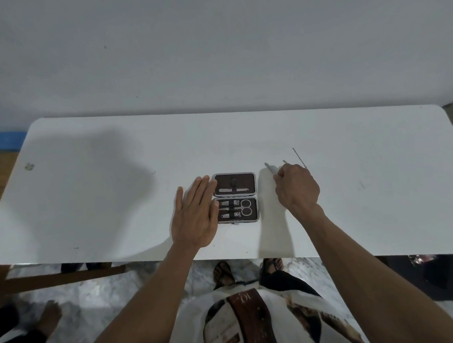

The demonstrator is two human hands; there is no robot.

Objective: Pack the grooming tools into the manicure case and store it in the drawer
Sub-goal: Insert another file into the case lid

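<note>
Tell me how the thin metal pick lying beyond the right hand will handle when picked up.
The thin pick looks like stiff, very light metal. Lying flat on the table, it probably resists pinching and may slide or roll under a fingertip.

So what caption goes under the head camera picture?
Left hand steadies the open manicure case while the right hand picks up a loose tool.
</note>
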